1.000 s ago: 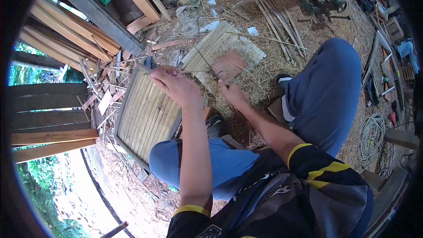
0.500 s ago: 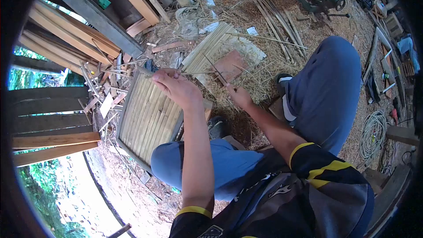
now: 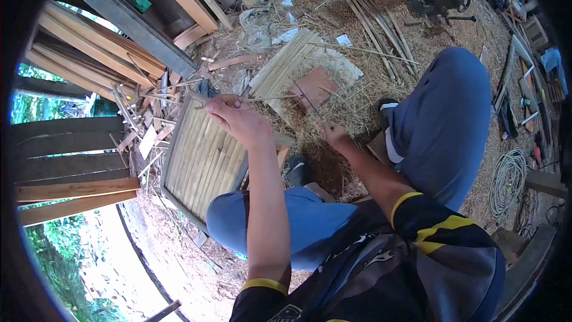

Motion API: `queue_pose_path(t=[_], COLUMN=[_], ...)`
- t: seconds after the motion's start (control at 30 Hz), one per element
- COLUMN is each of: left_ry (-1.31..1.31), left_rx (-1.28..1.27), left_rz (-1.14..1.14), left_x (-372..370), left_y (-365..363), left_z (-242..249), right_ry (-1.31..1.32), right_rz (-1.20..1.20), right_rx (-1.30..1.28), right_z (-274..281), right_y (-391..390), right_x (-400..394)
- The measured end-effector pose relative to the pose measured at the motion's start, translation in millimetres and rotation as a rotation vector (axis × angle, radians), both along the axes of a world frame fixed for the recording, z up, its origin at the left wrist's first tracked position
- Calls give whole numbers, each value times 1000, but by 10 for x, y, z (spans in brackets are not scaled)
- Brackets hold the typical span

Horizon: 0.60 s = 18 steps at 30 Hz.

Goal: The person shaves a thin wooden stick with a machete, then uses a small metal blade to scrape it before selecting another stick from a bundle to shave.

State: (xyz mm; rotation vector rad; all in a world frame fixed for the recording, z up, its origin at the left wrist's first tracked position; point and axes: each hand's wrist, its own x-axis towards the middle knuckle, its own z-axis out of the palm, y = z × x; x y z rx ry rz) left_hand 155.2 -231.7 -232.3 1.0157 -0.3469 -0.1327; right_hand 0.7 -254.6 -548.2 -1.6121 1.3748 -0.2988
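Strip (image 3: 262,99) pinched in left hand (image 3: 239,120) by the panel (image 3: 202,158), right hand (image 3: 336,136) gripping a blade (image 3: 309,102): shaving, apparently; next stroke wants steadiness.

Around you, the floor (image 3: 475,195) is strewn with sawdust and wood shavings. Ahead and to your left, sawn planks (image 3: 101,45) and a weathered grey beam (image 3: 137,21) lie at a slant. Farther left, dark boards (image 3: 71,135) run with gaps between them. Nearer you on that side, green foliage (image 3: 59,232) shows outdoors, and daylight bleaches the ground (image 3: 161,262) almost white, while your right side sits in softer shade.
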Motion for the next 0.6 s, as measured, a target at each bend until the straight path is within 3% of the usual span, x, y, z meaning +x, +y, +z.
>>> queue_pose_path(t=[0.1,0.27,0.37,0.43,0.5,0.6], left_ry=[58,65,35,18,52,86], left_rx=[6,19,2,-15,-37,-66], left_rz=[8,-23,0,11,8,-11], left_x=[-64,-54,-52,-24,-16,-121], left_y=[-53,-14,-6,3,6,-19], left_z=[79,108,81,70,64,124], right_ry=[-51,-226,-285,31,-62,74], right_rz=[34,10,64,9,23,51], right_rx=[39,-2,3,-30,44,10], right_z=[314,1112,1109,185,-118,148], right_y=[22,-48,70,136,141,20], right_x=[-85,511,271,130,-241,-273])
